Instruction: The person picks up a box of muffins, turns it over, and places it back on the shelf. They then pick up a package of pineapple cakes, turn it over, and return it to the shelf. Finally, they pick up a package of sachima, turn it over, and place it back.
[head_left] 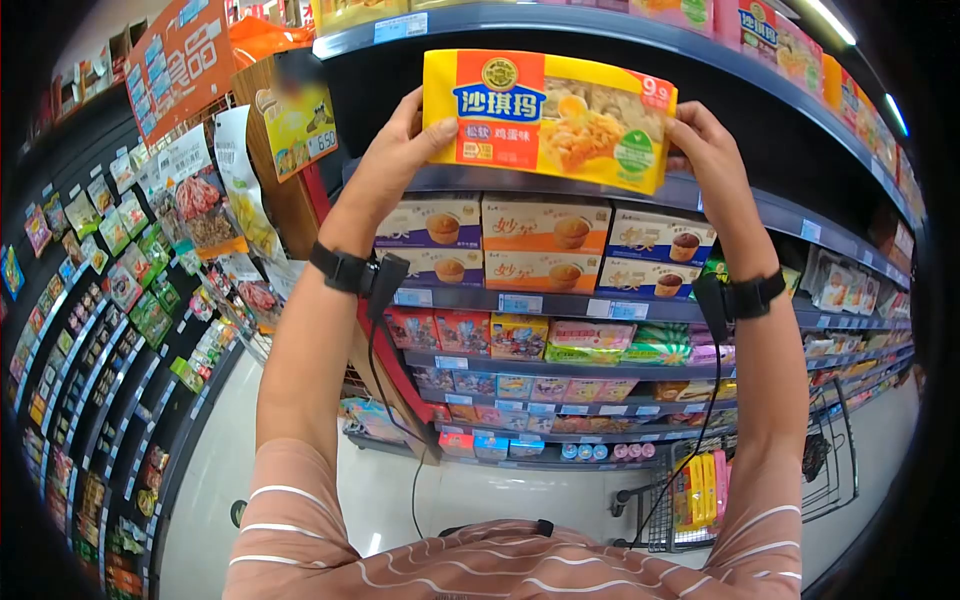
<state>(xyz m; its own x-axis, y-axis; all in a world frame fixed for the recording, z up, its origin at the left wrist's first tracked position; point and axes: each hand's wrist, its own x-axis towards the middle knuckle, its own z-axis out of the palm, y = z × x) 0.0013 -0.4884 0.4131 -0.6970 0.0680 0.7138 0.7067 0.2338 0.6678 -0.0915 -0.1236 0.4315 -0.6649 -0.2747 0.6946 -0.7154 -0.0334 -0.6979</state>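
A yellow and red packet of sachima (550, 122) is held up in front of the shelving, its printed front facing me and its right end tilted slightly down. My left hand (404, 142) grips the packet's left end, with the thumb on the front. At the right end, my right hand (708, 140) has its fingers closed round the edge. A dark shelf level lies behind the packet. Just below it, boxes of cupcakes (545, 235) are stacked on a shelf between my forearms. Black straps with cables are worn on both wrists.
Lower shelves carry several colourful boxes and packets (518, 336). A shopping cart (660, 520) with yellow and pink packets stands at the lower right. To the left are an orange sign (180, 60), hanging bags (205, 190) and another curved-looking shelf rack (125, 420).
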